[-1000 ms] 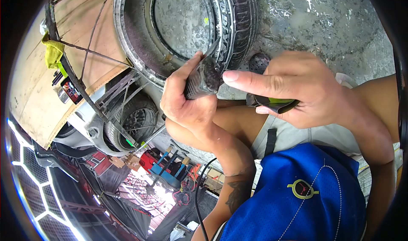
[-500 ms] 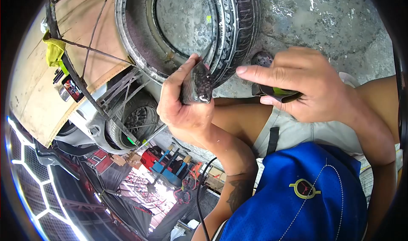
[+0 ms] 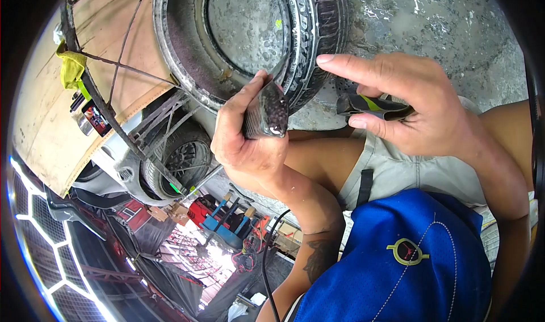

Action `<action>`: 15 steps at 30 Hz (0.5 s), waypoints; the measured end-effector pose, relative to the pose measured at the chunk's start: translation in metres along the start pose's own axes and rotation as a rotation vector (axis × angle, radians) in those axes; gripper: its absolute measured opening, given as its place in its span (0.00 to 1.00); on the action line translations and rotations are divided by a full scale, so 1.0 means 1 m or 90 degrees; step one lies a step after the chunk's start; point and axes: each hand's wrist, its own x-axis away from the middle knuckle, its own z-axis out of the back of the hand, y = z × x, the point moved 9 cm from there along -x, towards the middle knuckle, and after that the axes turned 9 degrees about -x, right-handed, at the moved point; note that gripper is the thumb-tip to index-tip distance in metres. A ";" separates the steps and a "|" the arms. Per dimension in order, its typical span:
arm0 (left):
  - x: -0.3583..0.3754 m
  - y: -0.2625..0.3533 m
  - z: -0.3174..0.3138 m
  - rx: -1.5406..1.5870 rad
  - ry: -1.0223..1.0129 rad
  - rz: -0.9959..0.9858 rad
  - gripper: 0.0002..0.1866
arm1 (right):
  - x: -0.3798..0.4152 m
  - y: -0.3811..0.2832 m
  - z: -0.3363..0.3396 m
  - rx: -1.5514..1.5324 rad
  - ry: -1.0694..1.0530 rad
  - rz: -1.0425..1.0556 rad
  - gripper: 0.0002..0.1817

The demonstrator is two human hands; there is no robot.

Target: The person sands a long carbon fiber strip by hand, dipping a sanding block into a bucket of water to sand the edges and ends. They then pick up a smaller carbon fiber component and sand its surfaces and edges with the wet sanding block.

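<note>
My left hand (image 3: 238, 134) is closed around a dark-handled tool (image 3: 268, 113). Its handle is thick and speckled at the near end, and a thin grey part extends past my fingers over the tire (image 3: 312, 44). The tire lies on its side, its tread and raised sidewall lettering visible. My right hand (image 3: 423, 103) pinches a folded dark strip (image 3: 374, 106) with a yellow-green patch, between the thumb and the curled fingers. Its index finger is stretched out, the tip overlapping the tire's tread in this view.
Wet grey concrete floor (image 3: 431, 26) surrounds the tire. On the left stand a brown panel (image 3: 136, 26) with a metal frame, a yellow cloth (image 3: 71, 69), a phone (image 3: 96, 117) and a car wheel (image 3: 179, 163). A red and blue machine (image 3: 221, 222) is further back.
My right hand has shifted slightly forward, away from my lap, with its index finger raised higher against the tire and the folded strip turned. My left hand and its tool have barely moved.
</note>
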 end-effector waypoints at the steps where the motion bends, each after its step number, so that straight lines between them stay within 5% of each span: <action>1: 0.000 -0.001 0.000 0.001 0.002 0.006 0.13 | -0.001 -0.002 0.000 0.004 -0.009 0.002 0.42; 15: 0.001 -0.006 -0.025 0.050 -0.020 -0.026 0.17 | -0.003 -0.009 -0.006 0.033 -0.037 0.034 0.44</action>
